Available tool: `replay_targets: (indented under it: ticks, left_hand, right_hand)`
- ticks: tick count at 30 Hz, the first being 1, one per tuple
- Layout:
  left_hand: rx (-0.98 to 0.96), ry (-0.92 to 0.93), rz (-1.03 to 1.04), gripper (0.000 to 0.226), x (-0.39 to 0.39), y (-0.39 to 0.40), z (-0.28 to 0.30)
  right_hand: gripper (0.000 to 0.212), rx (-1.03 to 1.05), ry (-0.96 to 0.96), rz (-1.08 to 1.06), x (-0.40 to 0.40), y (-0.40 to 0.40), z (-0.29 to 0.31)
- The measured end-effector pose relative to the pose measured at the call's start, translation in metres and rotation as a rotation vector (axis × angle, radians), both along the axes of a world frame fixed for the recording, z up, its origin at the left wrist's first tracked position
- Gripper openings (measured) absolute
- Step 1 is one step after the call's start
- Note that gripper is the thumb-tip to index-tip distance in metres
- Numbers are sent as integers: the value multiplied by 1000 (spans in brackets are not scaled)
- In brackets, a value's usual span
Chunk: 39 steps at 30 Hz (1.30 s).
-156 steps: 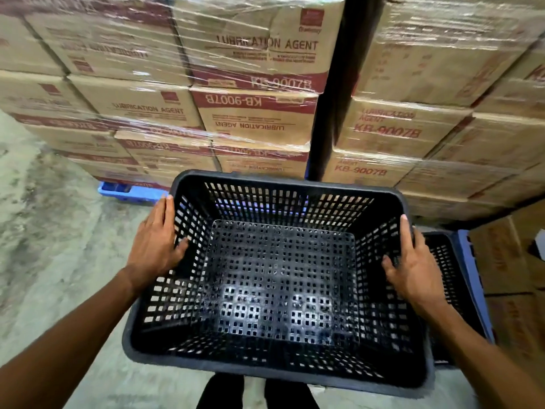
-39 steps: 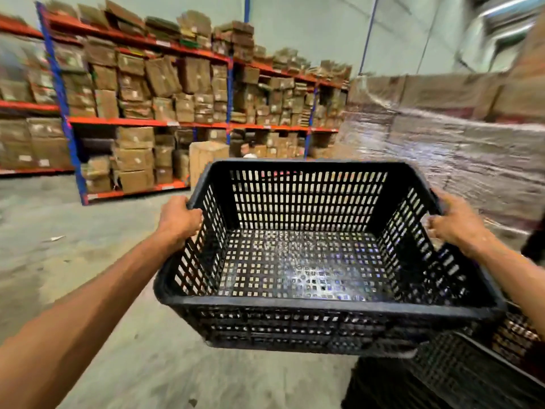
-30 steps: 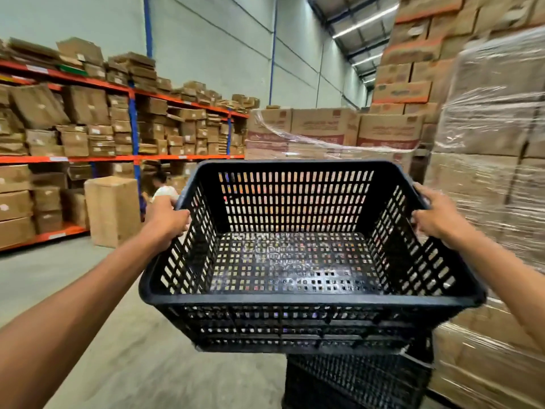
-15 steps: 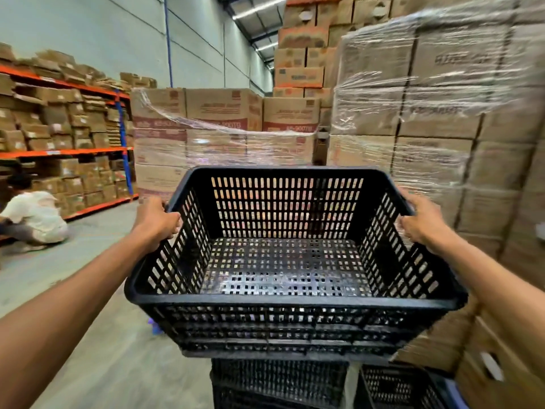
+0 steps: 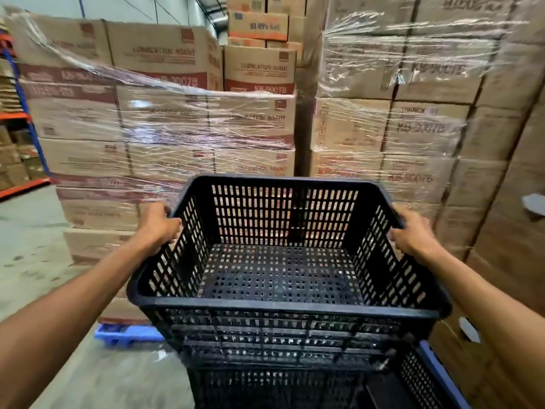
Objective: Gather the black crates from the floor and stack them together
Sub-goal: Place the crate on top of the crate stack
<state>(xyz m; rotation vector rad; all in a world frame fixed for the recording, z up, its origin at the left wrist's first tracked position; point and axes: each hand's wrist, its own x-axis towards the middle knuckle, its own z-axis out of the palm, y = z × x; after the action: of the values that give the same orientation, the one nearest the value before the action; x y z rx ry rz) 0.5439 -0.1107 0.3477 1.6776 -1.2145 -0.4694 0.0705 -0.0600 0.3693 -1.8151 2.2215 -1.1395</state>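
Shrink-wrapped stacks of cardboard boxes (image 5: 206, 128) are filling the upper half of the frame, the left-hand stack sitting on a blue pallet (image 5: 126, 335) over the concrete floor (image 5: 26, 255). A black crate (image 5: 283, 278) is taking up the lower centre, empty and held level directly over another black crate (image 5: 265, 388) at the bottom edge, though whether the two are touching cannot be told. The left hand (image 5: 159, 225) is gripping the upper crate's left rim and the right hand (image 5: 413, 231) is gripping its right rim, fingers curled over the edge.
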Motion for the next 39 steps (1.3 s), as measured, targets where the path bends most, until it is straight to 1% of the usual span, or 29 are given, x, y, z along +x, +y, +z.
replay_targets:
  ticks: [2,6,9,16,19,21,26,33,39]
  left_hand:
    - [51,-18,-47,13,1,-19,-13]
    - [112,-125,-131,42,2,-40,-31]
    - [120,-137,-167,50,3,-59,-43]
    - [214,-161,-156,40,8,-83,-69]
    - [250,-154,-195,45,7,-92,-74]
    - [259,-179,-185,47,7,-98,-76]
    - [248,-293,-119,47,6,-104,-75]
    - [227,-325,-110,47,-6,-108,-80]
    - [252,-246,-132,54,-1,-109,-85]
  right_hand:
    - [61,46,17,-17,2,-15,-12]
    - [60,93,19,-49,1,-37,-25]
    - [63,144,19,-56,1,-55,-32]
    - [64,249,-3,-49,6,-81,-56]
    - [62,281,-29,-41,3,-93,-66]
    - [62,287,-39,-35,0,-100,-69]
    - [59,255,-22,-25,2,-109,-68]
    - [59,262,-48,-37,-4,-118,-75]
    - [60,274,0,-57,-4,-117,-78]
